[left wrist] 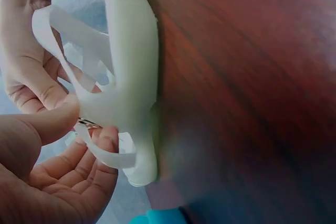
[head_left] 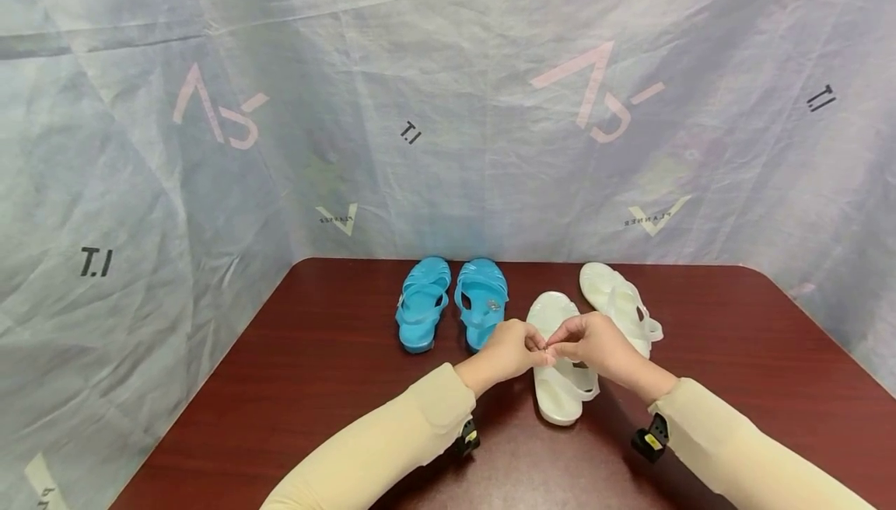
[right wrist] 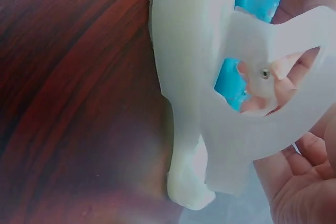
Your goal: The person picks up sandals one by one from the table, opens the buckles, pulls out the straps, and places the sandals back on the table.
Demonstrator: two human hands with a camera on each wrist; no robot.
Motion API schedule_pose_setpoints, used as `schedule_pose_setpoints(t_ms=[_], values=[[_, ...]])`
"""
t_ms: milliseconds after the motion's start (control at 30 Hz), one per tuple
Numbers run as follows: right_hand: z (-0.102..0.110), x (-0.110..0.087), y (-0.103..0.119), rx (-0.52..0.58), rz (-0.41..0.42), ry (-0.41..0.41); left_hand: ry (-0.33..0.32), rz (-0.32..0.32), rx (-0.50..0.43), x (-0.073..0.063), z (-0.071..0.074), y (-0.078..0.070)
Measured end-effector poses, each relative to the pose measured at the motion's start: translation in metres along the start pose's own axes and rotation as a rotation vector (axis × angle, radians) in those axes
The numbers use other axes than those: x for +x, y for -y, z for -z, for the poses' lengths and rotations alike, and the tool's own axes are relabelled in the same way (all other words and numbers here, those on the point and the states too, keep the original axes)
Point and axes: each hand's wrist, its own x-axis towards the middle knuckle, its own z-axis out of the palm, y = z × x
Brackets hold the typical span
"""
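Note:
A white sandal [head_left: 558, 405] lies sole down on the table, toe away from me, with both hands meeting over its straps. My left hand [head_left: 509, 347] pinches the strap end by a small metal buckle [left wrist: 89, 124] between thumb and fingers. Opposite it, my right hand [head_left: 598, 348] pinches at the same spot, its fingertips close against the left ones. A strap [left wrist: 113, 159] loops in front of the left fingers in the left wrist view. A small metal stud [right wrist: 265, 73] shows in the right wrist view. The fingertips partly hide the buckle.
The other white sandal [head_left: 600, 283] lies tilted behind the right hand. Two blue sandals, one at the left [head_left: 418, 333] and one nearer [head_left: 483, 286], stand side by side left of the white pair. A printed grey cloth [head_left: 448, 183] hangs behind the dark red table [head_left: 315, 370].

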Motion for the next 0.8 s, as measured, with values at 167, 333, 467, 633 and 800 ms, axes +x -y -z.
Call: schedule_pose_setpoints(t_ms=[167,333,467,633,800], values=[[0.000,0.000,-0.001,0.033,-0.008,0.013,-0.024,0.006,-0.090,-0.003,-0.003,0.006],[0.000,0.000,0.001,0.039,-0.004,0.039,-0.058,0.015,-0.122,-0.005,-0.005,0.009],[0.000,-0.001,0.003,0.012,-0.006,0.031,-0.076,-0.001,-0.108,-0.005,-0.006,0.010],[-0.002,-0.003,0.002,-0.013,0.002,0.020,-0.079,-0.006,-0.089,-0.006,-0.006,0.011],[-0.003,-0.005,0.002,-0.045,-0.004,0.005,-0.067,0.021,-0.103,-0.004,-0.006,0.012]])
